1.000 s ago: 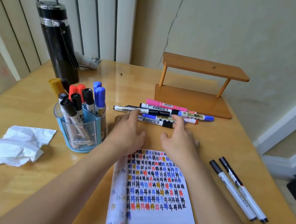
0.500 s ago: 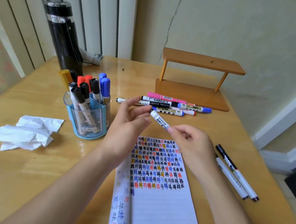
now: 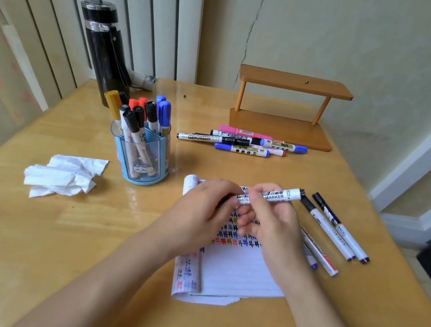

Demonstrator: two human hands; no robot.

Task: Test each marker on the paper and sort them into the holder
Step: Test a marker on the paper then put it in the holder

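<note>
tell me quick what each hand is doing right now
Left hand: grips the left end of the whiteboard marker.
Right hand: pinches the same marker's barrel.

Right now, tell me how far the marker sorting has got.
Done: the blue plastic holder stands packed with capped markers, and the lined white paper carries rows of coloured test marks. In hand: left hand and right hand grip a white black-ended whiteboard marker. Left: a pile of markers by the wooden stand; the loose pens right of the paper, unclear.
</note>
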